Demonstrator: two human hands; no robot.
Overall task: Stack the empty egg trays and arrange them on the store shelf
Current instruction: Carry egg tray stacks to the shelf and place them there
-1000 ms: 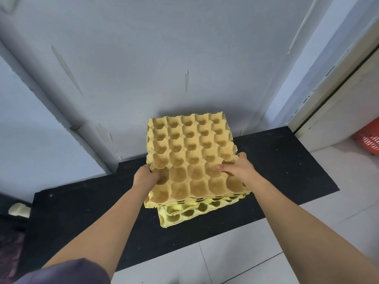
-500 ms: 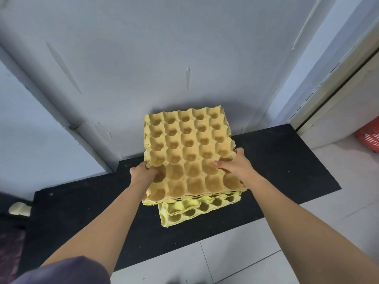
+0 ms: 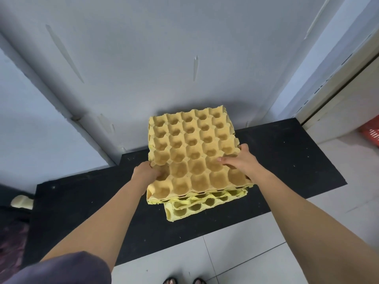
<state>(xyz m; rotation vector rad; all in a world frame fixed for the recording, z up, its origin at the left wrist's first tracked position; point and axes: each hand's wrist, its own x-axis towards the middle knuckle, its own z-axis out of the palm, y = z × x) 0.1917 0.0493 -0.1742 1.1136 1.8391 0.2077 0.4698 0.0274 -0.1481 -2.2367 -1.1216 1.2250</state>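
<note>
Gripped the upper bundle of egg trays (image 3: 192,152) at opposite edges: left hand (image 3: 144,173) curled round the left rim, right hand (image 3: 241,160) clamped on the right rim, thumb on top. The bundle lay skewed over the lower tray stack (image 3: 196,208) on the black mat (image 3: 287,160). The two-sided hold was probably for squaring the cells so they nest.

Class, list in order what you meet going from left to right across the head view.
Cream object → left hand → held egg trays → right hand → red basket.
</note>
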